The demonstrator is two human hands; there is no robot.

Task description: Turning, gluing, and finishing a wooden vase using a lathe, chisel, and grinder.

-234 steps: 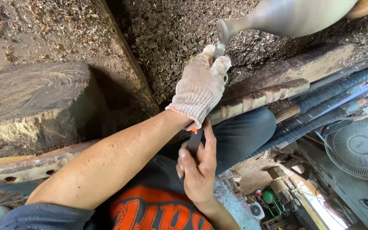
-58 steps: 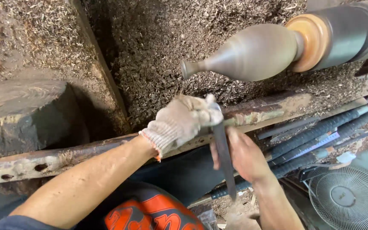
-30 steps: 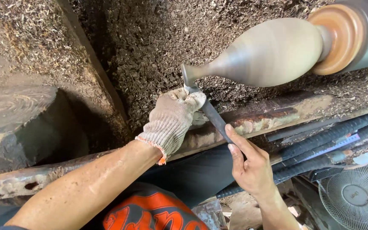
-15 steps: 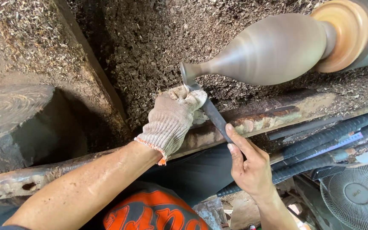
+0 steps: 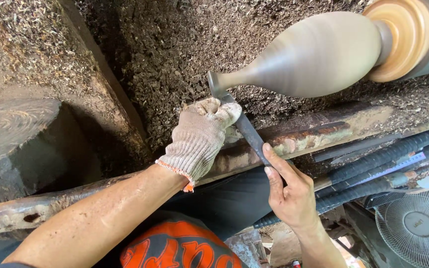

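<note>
Head view: a vase-shaped wooden workpiece (image 5: 319, 54) is seen mounted sideways on a lathe, its wide end carried by an orange-brown wooden chuck disc (image 5: 403, 39) at the upper right and its narrow neck pointing left. A long flat steel chisel (image 5: 247, 129) is laid diagonally across a rusty metal tool rest bar (image 5: 304, 139), with its tip set against the small flared end of the neck. The left hand (image 5: 202, 139), covered by a knitted work glove with an orange cuff edge, is closed over the front part of the chisel just behind the tip, its fingers wrapped around the blade and resting on the bar. The right hand (image 5: 289, 196), bare, is placed lower on the chisel, its fingers (image 5: 274, 161) curled around the shaft with the index finger stretched along it; the handle end is hidden beneath the palm. Wood shavings (image 5: 175, 54) are spread thickly over the ground behind the lathe. A round log block (image 5: 21, 134) is seen at the left, well apart from the hands. Ribbed steel rods (image 5: 388, 159) run beneath the bar at the right, and a fan grille (image 5: 418, 226) is visible in the lower right corner.
</note>
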